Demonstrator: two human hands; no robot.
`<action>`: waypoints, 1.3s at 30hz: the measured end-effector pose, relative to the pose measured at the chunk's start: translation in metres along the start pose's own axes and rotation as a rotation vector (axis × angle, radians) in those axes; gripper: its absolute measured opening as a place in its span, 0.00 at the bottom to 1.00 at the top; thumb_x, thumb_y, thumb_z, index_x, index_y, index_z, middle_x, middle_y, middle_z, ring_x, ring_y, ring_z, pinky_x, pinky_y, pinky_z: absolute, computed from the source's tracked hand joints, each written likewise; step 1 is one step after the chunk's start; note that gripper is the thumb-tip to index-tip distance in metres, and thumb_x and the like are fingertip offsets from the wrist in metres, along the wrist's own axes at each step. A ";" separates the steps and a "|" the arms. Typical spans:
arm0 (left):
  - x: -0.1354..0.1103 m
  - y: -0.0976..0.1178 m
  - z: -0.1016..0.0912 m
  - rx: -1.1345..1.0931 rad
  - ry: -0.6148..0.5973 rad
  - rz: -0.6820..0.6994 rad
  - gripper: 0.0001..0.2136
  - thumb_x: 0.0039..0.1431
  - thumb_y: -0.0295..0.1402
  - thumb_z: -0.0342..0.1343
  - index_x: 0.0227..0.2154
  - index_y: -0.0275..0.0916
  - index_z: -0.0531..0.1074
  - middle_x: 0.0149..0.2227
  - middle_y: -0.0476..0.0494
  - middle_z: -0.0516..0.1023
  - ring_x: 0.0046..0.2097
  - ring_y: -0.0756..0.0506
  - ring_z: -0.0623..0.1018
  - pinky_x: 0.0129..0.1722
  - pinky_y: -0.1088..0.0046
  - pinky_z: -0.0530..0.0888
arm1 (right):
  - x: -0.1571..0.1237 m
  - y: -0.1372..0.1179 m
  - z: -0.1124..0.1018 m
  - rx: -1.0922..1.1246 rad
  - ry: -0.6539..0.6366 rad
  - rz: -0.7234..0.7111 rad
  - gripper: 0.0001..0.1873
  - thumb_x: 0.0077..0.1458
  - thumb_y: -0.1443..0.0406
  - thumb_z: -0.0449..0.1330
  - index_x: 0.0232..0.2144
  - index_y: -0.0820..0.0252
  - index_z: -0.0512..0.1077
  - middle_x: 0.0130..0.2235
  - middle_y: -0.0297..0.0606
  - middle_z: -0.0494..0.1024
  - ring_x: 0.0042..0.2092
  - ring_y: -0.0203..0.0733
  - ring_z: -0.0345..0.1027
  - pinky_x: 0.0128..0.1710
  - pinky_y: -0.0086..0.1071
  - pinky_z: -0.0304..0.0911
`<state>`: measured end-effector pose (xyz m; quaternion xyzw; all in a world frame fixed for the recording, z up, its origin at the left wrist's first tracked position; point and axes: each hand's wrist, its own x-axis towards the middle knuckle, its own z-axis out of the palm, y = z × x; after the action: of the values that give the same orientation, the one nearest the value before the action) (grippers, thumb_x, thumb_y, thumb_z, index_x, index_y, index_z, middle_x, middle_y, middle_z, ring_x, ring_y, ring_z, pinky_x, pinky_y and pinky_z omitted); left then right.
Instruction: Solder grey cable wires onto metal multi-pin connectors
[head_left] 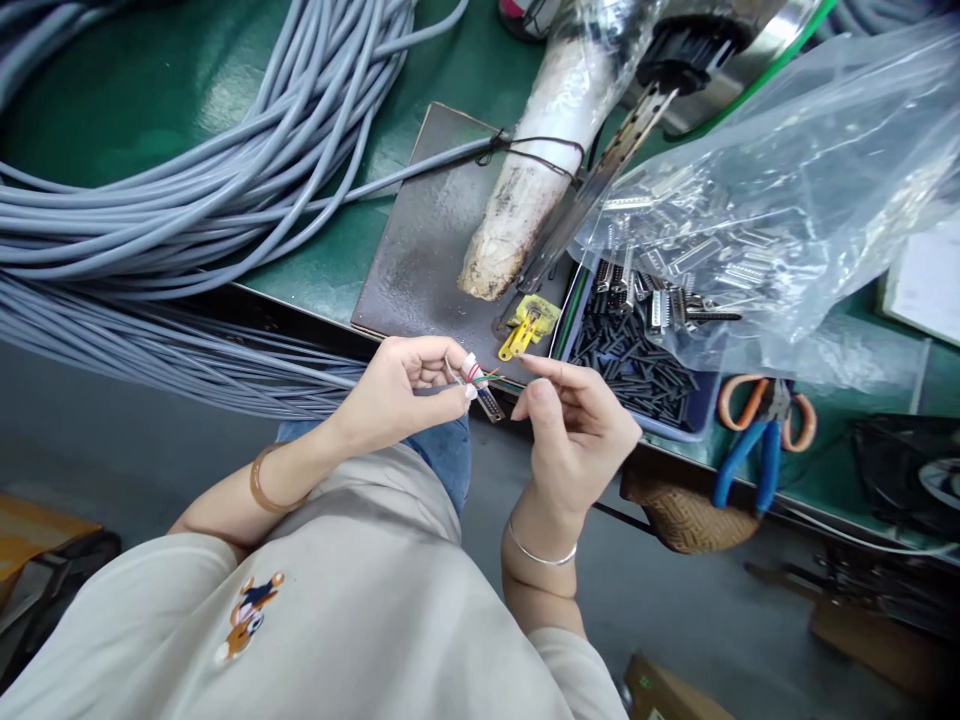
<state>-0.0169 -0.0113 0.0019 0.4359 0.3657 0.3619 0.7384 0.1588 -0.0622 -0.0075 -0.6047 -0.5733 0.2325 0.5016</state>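
the left hand [411, 385] is pinched, thumb against fingers, on thin coloured wires [486, 378], which sit at the front edge of the tabletop [300, 268], mostly on the person's side of it. a metal connector [491, 404] shows just below the wire ends. the right hand [574, 425] faces them across a narrow gap; its thumb and forefinger look apart, but whether its curled fingers hold anything i cannot tell. behind both hands, a dark board [405, 260] reaches the edge, its left part bare. a white wrapped bundle [517, 190] and yellow pieces [517, 338] crowd its right part. a tray [694, 432] of black sleeves [637, 365] stands close beyond the right hand. past it, blue-handled pliers [769, 468] overhang the edge. a grey cable coil [247, 200] fills the left.
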 end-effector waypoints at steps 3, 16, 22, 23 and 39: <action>0.000 -0.001 0.001 0.016 -0.003 0.015 0.07 0.47 0.25 0.66 0.29 0.34 0.74 0.26 0.50 0.76 0.27 0.55 0.73 0.29 0.80 0.72 | -0.003 0.000 0.000 -0.116 -0.013 -0.094 0.07 0.63 0.60 0.66 0.41 0.55 0.81 0.25 0.29 0.76 0.22 0.31 0.64 0.20 0.27 0.56; 0.002 -0.006 0.004 0.073 0.049 0.092 0.06 0.52 0.29 0.67 0.32 0.35 0.75 0.27 0.51 0.76 0.27 0.55 0.72 0.30 0.79 0.72 | -0.004 -0.001 -0.004 -0.658 0.068 -0.603 0.14 0.60 0.68 0.68 0.49 0.54 0.79 0.23 0.27 0.73 0.22 0.31 0.57 0.25 0.32 0.53; 0.001 -0.011 0.002 0.085 0.050 0.173 0.05 0.58 0.29 0.65 0.34 0.35 0.75 0.33 0.47 0.80 0.33 0.53 0.78 0.37 0.79 0.76 | -0.006 0.002 0.000 -0.614 0.073 -0.665 0.16 0.60 0.70 0.68 0.51 0.55 0.77 0.25 0.28 0.77 0.23 0.31 0.61 0.27 0.31 0.58; 0.001 -0.012 0.002 0.101 0.046 0.192 0.05 0.58 0.30 0.65 0.34 0.35 0.76 0.33 0.47 0.81 0.33 0.53 0.78 0.38 0.79 0.76 | -0.007 0.003 0.001 -0.599 0.074 -0.672 0.16 0.60 0.70 0.67 0.50 0.55 0.77 0.25 0.29 0.77 0.23 0.31 0.63 0.27 0.30 0.58; -0.002 -0.021 -0.009 0.142 0.040 0.316 0.06 0.59 0.33 0.67 0.34 0.35 0.79 0.34 0.43 0.84 0.35 0.51 0.82 0.39 0.79 0.79 | -0.009 0.010 0.001 -0.529 -0.017 -0.774 0.14 0.62 0.69 0.65 0.51 0.57 0.75 0.26 0.29 0.80 0.24 0.30 0.68 0.26 0.29 0.59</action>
<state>-0.0210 -0.0171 -0.0194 0.5317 0.3319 0.4553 0.6323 0.1603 -0.0688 -0.0194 -0.4516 -0.8004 -0.1206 0.3752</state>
